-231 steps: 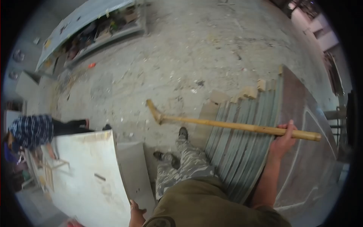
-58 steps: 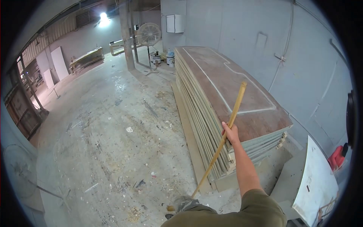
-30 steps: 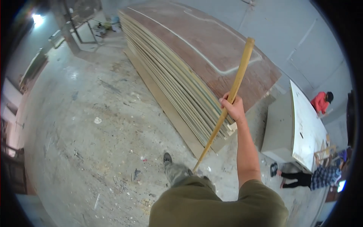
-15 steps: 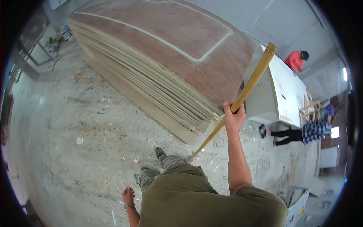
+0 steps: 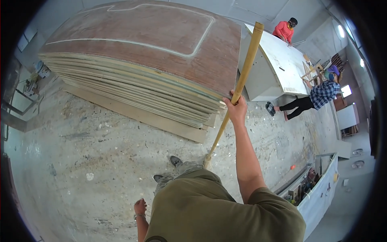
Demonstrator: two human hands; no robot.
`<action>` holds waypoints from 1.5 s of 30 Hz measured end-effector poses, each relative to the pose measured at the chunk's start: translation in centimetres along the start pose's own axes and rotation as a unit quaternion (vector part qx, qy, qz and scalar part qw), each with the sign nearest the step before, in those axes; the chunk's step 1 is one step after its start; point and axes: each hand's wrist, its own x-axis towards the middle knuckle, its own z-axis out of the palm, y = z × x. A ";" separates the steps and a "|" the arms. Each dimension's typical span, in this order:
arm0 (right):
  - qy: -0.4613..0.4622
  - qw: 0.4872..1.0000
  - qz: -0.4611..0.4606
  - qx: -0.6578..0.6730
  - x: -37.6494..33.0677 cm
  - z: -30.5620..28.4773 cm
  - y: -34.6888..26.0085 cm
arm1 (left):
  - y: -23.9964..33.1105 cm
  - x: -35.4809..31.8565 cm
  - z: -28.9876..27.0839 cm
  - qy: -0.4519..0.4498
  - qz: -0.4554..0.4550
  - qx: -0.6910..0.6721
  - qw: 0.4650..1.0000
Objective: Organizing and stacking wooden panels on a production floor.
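My right hand (image 5: 237, 109) is closed round a long yellowish pole (image 5: 246, 66), beside the near corner of a tall stack of boards. The pole stands tilted, its upper end raised toward me and its lower end on the floor close to my feet; what that end is like I cannot make out. Reddish brown with a pale line drawn across it, the top board (image 5: 133, 28) covers the stack (image 5: 141, 90). My left hand (image 5: 140, 207) hangs low by my left side with its fingers curled in; anything inside them is too small or hidden to name.
The stained concrete floor (image 5: 100, 149) carries paint spots. At right, a person in red (image 5: 284, 30) leans over a large white-topped bench (image 5: 274, 60). Another person in a checked shirt (image 5: 324, 94) stands at its end. A bin-like container (image 5: 322, 193) holding odds and ends is behind right.
My view has turned, so the stack and bench sit further left. The right hand keeps hold of the pole; the left hand still hangs low. The container at right has come more into view.
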 end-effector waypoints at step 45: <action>-0.168 0.689 0.501 0.496 5.4 2.5 -3.7 | 58.9 -8.4 27.5 -0.118 0.267 -0.321 0.901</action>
